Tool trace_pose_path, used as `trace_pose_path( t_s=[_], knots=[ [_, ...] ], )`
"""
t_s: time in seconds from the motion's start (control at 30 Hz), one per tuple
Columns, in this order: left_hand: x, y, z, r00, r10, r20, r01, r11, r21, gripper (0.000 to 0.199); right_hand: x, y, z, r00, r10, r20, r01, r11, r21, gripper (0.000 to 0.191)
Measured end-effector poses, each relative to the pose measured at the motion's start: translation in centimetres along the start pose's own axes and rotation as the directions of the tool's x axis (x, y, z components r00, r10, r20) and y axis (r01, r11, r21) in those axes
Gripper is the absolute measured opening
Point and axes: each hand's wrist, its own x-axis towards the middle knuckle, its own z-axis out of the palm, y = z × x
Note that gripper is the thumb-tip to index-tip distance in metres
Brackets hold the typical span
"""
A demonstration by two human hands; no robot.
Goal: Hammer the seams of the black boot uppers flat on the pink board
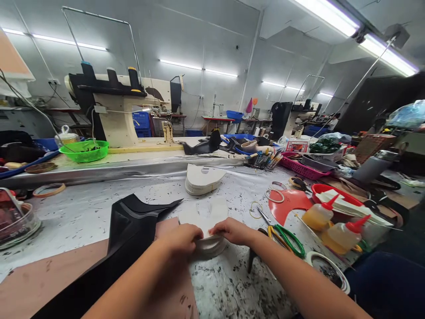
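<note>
Table (152,185): stack (210,251) gripped

Black pieces (131,219) are spread left of the white stack, which is held on the table. Its edge is narrowly gripped by the left hand (186,235) and right hand (235,231). Scissors (264,216) are placed to the right.

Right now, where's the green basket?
Head view, left side: the green basket sits by the base of the cream sewing machine, next to the small clear jar.

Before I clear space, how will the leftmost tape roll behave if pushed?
Lying flat, the tape roll would probably slide, not roll. Its thin, open ring suggests little weight; stood on its rim, it could roll.
</note>
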Motion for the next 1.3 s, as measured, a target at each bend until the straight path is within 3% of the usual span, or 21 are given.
trace_pose_path(
  t_s=[0.1, 0.17, 0.23, 0.3, 0.4, 0.5, 0.67, 0.77, 0.9, 1.17, 1.3],
  knots=[
    [-0.6, 1.2, 1.7, 0.995, 0.030, -0.098, -0.019, 0.993, 0.115, 0.036, -1.1, 0.0, 1.3, 0.983, -0.016, -0.181, 0.011, 1.000, -0.028, 0.037],
    [-0.6, 1.5, 2.5, 0.989, 0.052, -0.138, -0.026, 0.983, 0.181, 0.042, -2.0, 0.0, 2.3, 0.942, -0.021, -0.334, -0.002, 0.998, -0.068, 0.038],
    [-0.2, 1.4, 2.6, 0.987, 0.085, -0.137, -0.052, 0.973, 0.226, 0.044, -3.1, -0.2, 3.2, 0.891, -0.033, -0.453, -0.023, 0.993, -0.119, 0.035],
    [0.2, 1.1, 2.0, 0.986, 0.116, -0.117, -0.084, 0.964, 0.251, 0.036, -4.2, -0.5, 3.7, 0.865, -0.059, -0.499, -0.034, 0.984, -0.175, 0.028],
    [0.4, 0.8, 0.5, 0.982, 0.128, -0.141, -0.086, 0.958, 0.273, 0.023, -4.9, -1.1, 4.2, 0.889, -0.123, -0.442, -0.001, 0.963, -0.271, 0.021],
    [0.5, 0.7, -0.9, 0.961, 0.111, -0.252, -0.035, 0.957, 0.288, 0.028, -4.0, -1.2, 4.4, 0.923, -0.179, -0.341, 0.051, 0.935, -0.352, 0.023],
    [1.0, 0.0, -1.4, 0.902, 0.118, -0.416, 0.017, 0.952, 0.306, 0.050, -0.9, -0.7, 4.3, 0.990, -0.090, -0.107, 0.023, 0.861, -0.507, 0.035],
    [1.2, -0.5, -1.2, 0.885, 0.173, -0.431, -0.017, 0.939, 0.342, 0.050, 0.2, -0.6, 4.0, 0.997, -0.083, -0.005, 0.068, 0.850, -0.523, 0.018],
    [0.8, -0.6, -1.3, 0.877, 0.228, -0.422, -0.051, 0.919, 0.391, 0.031, 0.9, -0.7, 3.2, 0.997, -0.067, 0.028, 0.072, 0.875, -0.479, 0.015],
    [0.3, 0.2, -1.6, 0.880, 0.293, -0.375, -0.116, 0.896, 0.429, 0.033, 2.2, 1.2, 2.2, 0.998, 0.025, 0.058, -0.012, 0.976, -0.217, 0.019],
    [0.2, 0.4, -1.3, 0.863, 0.330, -0.382, -0.135, 0.880, 0.455, 0.031, 1.9, 0.6, 1.4, 0.997, 0.036, 0.074, -0.023, 0.986, -0.167, 0.021]
  ],
)
